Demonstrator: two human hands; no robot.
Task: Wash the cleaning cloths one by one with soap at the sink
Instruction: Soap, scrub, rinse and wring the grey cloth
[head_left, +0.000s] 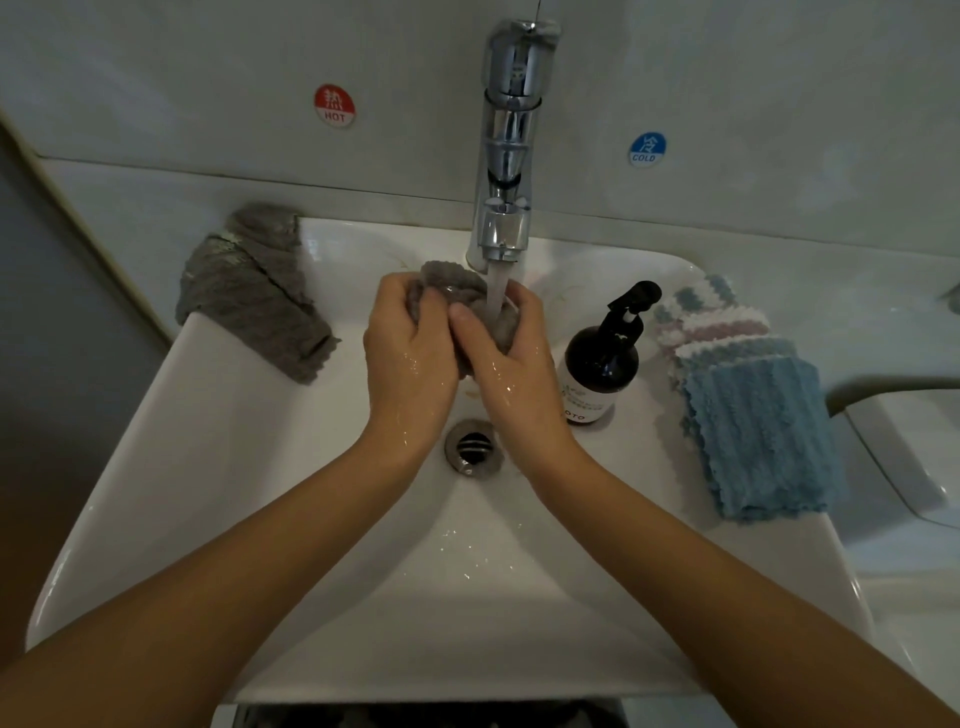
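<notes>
Both hands (410, 343) (511, 353) grip bunched grey cloth (452, 283) under tap (506, 156); axis indiscernible.

From my remote seat I see two bare forearms, no sleeves reaching into view on either side. No watch, bracelet or ring shows on wrists or fingers that I can make out, and no gloves. My left grip (410, 348) and right grip (511, 358) both glisten, with water droplets and wet streaks running down their backs to the wrists.
</notes>
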